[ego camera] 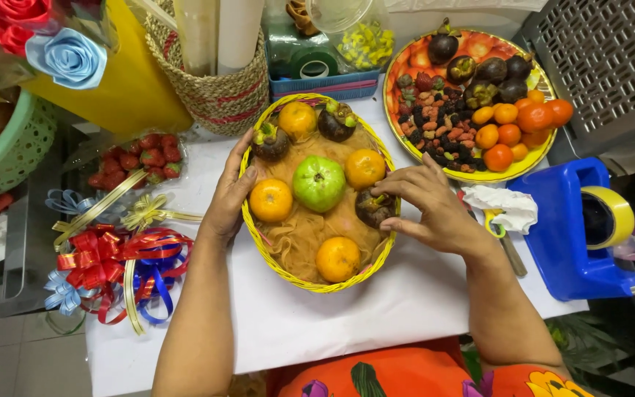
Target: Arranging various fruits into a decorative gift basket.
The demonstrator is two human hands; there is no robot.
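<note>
Head view, looking down on a white table [347,309].

Yellow oval wicker basket [316,285] sits at centre frame, lined with tan shredded filling. Contents: green guava [319,183] in the middle; four oranges around it, at top [297,119], right of centre [364,168], left of centre [270,200] and bottom [337,259]; dark mangosteens at upper left [270,142] and top [336,120].

Right hand [435,209]: comes in from the right of the frame, fingers curled, thumb and fingertips pinching a third mangosteen [372,209] that lies at the basket's right rim. Hand is closed on the fruit.

Left hand [228,198]: open, palm and fingers laid flat against the outside of the basket's left rim, thumb up near the upper-left mangosteen. Holds nothing else.

Surroundings: round yellow-rimmed tray [398,132] at upper right, carrying mangosteens, small oranges and mixed berries. Blue tape dispenser [564,235] at right edge with a yellow roll. Crumpled white tissue [505,206] just beside the right hand. Pack of strawberries [137,158] at left; below it, a pile of red, blue and gold ribbon bows [112,265]. Woven seagrass basket [218,92] at top, just beyond the yellow basket.
</note>
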